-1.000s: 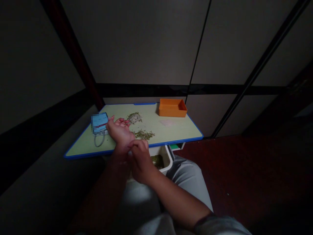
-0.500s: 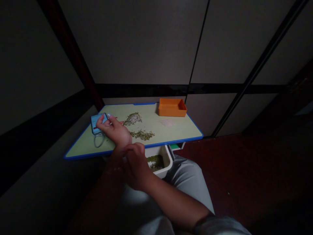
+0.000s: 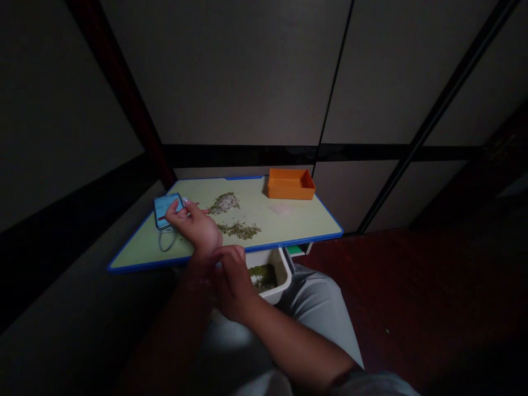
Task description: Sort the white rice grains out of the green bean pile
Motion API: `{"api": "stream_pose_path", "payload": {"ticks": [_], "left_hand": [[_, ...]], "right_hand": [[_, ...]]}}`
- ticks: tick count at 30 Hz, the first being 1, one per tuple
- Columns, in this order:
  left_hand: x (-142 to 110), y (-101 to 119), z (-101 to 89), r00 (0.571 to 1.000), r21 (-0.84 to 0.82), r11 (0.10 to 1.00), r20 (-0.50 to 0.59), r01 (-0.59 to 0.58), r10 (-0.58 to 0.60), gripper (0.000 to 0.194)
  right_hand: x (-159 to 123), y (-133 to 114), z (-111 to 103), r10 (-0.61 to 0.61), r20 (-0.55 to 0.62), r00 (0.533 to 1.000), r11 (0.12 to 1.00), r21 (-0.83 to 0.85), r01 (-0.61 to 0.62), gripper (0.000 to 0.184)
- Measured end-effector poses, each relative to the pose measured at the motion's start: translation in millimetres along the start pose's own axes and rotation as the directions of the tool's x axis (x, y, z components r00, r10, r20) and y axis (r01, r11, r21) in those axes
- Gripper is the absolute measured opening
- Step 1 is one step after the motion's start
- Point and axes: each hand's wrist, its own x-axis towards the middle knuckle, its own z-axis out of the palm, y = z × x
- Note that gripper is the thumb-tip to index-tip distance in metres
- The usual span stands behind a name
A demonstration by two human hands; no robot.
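My left hand is held palm up over the left part of a small pale-yellow table, fingers apart and loosely bent, with nothing visible in it. My right hand curls its fingers against my left wrist, just in front of the table's edge; its fingertips are partly hidden. Beside my left fingers lies a phone with a lit screen and a looped cord. A heap of small greenish and whitish bits lies past the hand, and a greener scatter of bits lies nearer to me.
An orange open box stands at the table's back right. The table has a blue rim, and a thin clear piece lies on it. Below the front edge, a white tub holds green bits by my lap. Cabinet panels rise behind.
My hands keep nearly the same pose. The left fingers have shifted slightly right, uncovering more of the phone screen, and the whole view has moved a little.
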Motion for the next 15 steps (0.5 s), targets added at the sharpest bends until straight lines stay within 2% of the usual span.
{"api": "stream_pose_path", "payload": {"ticks": [5, 8, 10, 12, 15], "left_hand": [[0.0, 3.4, -0.3, 0.996, -0.056, 0.995, -0.014, 0.086, -0.086, 0.045], [-0.4, 6.6, 1.6, 0.985, -0.103, 0.980, -0.018, 0.171, -0.174, 0.045], [-1.4, 9.2, 3.2, 0.971, -0.140, 0.962, -0.013, 0.233, -0.237, 0.045], [-2.8, 12.1, 4.2, 0.956, -0.181, 0.940, 0.000, 0.288, -0.293, 0.045], [-4.8, 16.1, 3.7, 0.929, -0.242, 0.899, 0.033, 0.365, -0.368, 0.045]], "right_hand": [[-9.5, 6.4, 7.7, 0.100, -0.022, 0.995, 0.987, 0.131, -0.097, 0.017], [-5.9, 13.5, 6.9, 0.093, -0.077, 0.993, 0.980, 0.182, -0.077, 0.019], [-2.4, 14.0, 4.1, 0.041, -0.097, 0.994, 0.989, 0.145, -0.027, 0.022], [-1.1, 10.9, 1.3, 0.000, -0.070, 0.998, 0.996, 0.084, 0.006, 0.022], [-4.5, 4.2, -0.5, -0.012, -0.018, 1.000, 1.000, 0.009, 0.012, 0.013]]}}
